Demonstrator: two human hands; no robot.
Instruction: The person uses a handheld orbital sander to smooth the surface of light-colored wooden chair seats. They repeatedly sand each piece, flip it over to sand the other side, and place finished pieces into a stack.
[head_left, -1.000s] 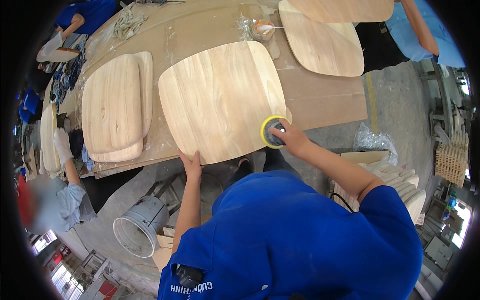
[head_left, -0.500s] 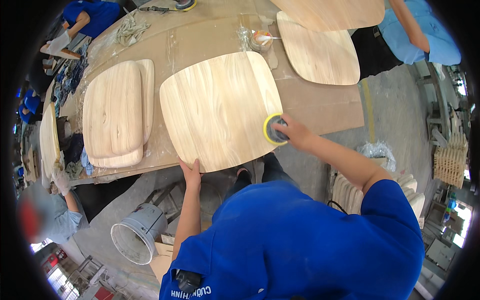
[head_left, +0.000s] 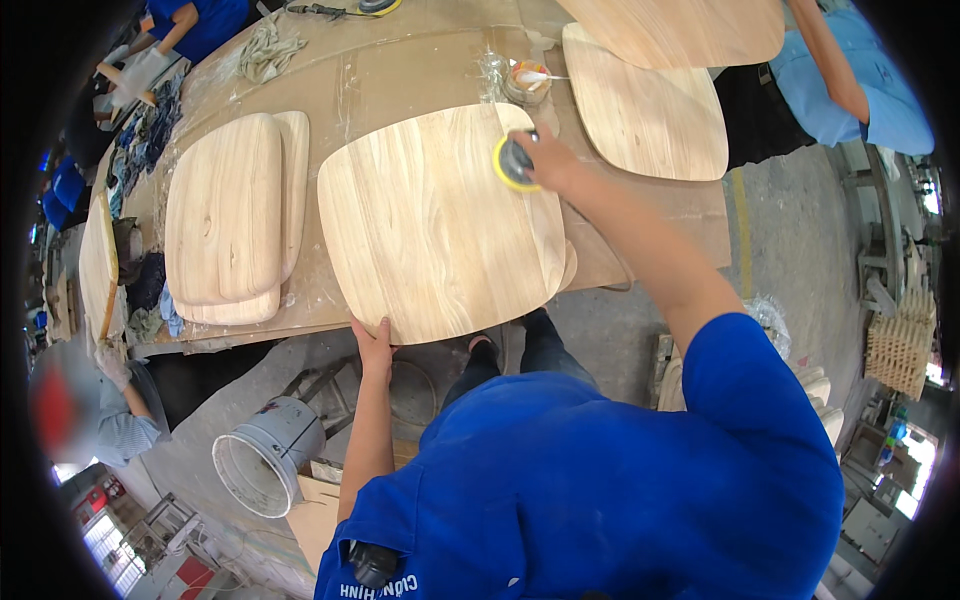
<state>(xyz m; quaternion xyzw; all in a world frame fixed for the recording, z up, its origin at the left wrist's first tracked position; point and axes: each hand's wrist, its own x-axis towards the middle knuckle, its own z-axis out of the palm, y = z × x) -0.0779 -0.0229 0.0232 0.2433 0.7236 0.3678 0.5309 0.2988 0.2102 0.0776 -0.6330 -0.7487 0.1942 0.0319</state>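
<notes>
A pale wooden panel [head_left: 430, 220] with rounded corners lies in front of me at the table's near edge. My left hand [head_left: 374, 345] grips its lower left corner, thumb on top and the other fingers hidden beneath. Against the panel's upper right part, my right hand [head_left: 545, 160] holds a round hand sanding pad [head_left: 516, 162] with a yellow rim and a dark back. A rounded edge of another wooden piece [head_left: 570, 265] peeks out under the panel's right side.
Two stacked panels [head_left: 225, 210] lie to the left; another panel [head_left: 650, 110] is at the far right, by a person in light blue [head_left: 850, 70]. A small jar [head_left: 527, 82], a rag [head_left: 268, 55] and a power sander [head_left: 378, 5] sit farther back. A white bucket [head_left: 265, 455] stands below.
My right hand has slid the sanding pad from the panel's lower right edge up toward its upper right corner. My left hand stays at the lower left corner.
</notes>
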